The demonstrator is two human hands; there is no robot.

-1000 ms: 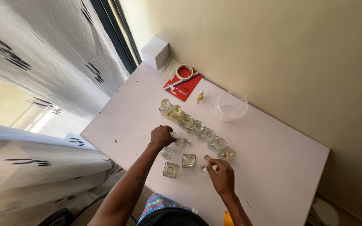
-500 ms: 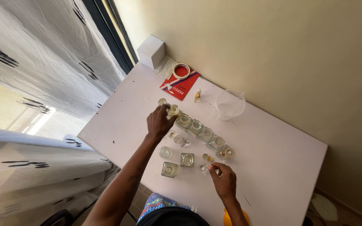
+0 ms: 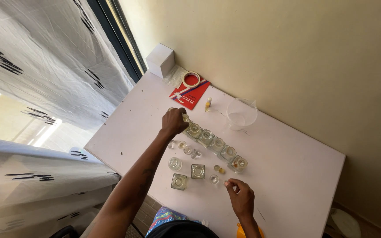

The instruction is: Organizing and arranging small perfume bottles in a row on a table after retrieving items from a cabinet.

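Observation:
My left hand [image 3: 174, 120] is closed over a small glass bottle at the far left end of a diagonal row of square glass bottles [image 3: 211, 142] on a white table [image 3: 287, 176]. My right hand [image 3: 240, 197] rests near the table's front, its fingers pinched on something tiny beside a small round glass cap [image 3: 214, 179]. Two more square bottles [image 3: 198, 171] [image 3: 178, 181] and a round one [image 3: 175, 164] stand in front of the row. A few small glass stoppers [image 3: 188, 150] lie between them.
A clear plastic measuring jug [image 3: 241, 113] stands behind the row. A small yellow-filled vial [image 3: 207, 104], a red booklet [image 3: 189, 94] with a tape roll [image 3: 191, 79] on it, and a white box [image 3: 160, 60] sit toward the far corner. A patterned curtain [image 3: 45, 66] hangs at left.
My left hand has moved from the front bottles up to the far left end of the row and closed on a bottle there. My right hand stays near the front.

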